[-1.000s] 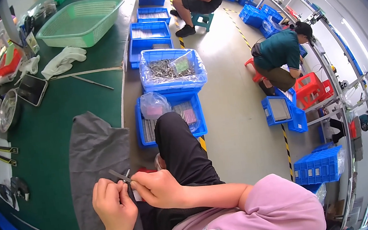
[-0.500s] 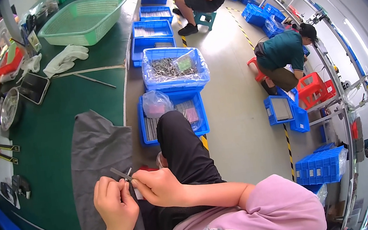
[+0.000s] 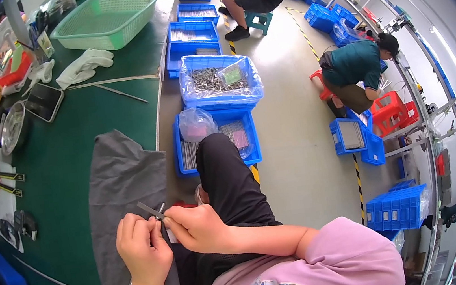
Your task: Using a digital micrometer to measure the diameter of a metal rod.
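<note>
Left hand [image 3: 141, 250] and right hand [image 3: 196, 229] together pinch one thin metal strip [image 3: 151, 210] over one grey cloth [image 3: 121, 178].

The single head-worn fisheye view looked steeply down from above the person's chest, close on the left hand [image 3: 141, 250] and right hand [image 3: 199, 228] at the green desk [image 3: 67, 133] edge, its bent rim reaching the floor [image 3: 292, 106] and blue crates [image 3: 215, 81] ahead.
</note>
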A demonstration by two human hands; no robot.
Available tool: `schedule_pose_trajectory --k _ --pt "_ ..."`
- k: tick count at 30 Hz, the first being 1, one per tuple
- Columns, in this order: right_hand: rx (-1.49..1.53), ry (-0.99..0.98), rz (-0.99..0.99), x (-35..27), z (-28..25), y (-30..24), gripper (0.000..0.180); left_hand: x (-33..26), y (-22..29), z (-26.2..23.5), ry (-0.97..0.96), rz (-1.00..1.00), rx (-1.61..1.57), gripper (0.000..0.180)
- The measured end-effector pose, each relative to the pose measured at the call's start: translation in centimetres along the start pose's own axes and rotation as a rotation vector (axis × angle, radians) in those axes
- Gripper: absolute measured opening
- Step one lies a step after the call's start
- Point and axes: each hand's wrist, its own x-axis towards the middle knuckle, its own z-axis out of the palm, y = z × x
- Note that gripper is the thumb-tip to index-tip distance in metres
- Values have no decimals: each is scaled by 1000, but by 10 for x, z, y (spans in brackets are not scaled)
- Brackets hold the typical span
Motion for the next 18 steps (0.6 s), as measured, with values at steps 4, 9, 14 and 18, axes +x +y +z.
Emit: schedule_pose_trajectory --k 4,9,14,18 --pt "15 -16 33 -7 -4 0 4 0 -1 0 -10 -32 -17 17" --pt "-35 -34 33 -5 -4 -7 5 -2 0 -1 9 -11 -9 17" --pt "10 -65 38 -4 -2 -11 7 -5 -1 -9 -19 -43 6 17" --pt "4 -19 64 8 -7 -20 7 1 2 -4 3 9 -17 15"
